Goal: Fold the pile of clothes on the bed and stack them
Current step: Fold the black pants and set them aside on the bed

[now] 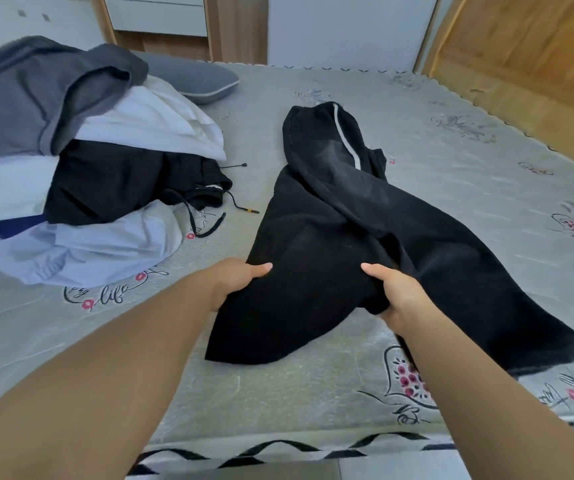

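Gripped at its near end by left hand point(235, 282) and right hand point(394, 296) alike, black trousers point(330, 216) running lengthwise toward upper centre (unfolded pile point(70, 168) at left), on the bed point(486, 188)

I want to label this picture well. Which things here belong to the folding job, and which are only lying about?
Part of the job:
- black trousers, held by the left hand and right hand
- pile of clothes still unfolded
- bed, the work surface

Only lying about:
- grey pillow
- wooden headboard
- cabinet behind the bed
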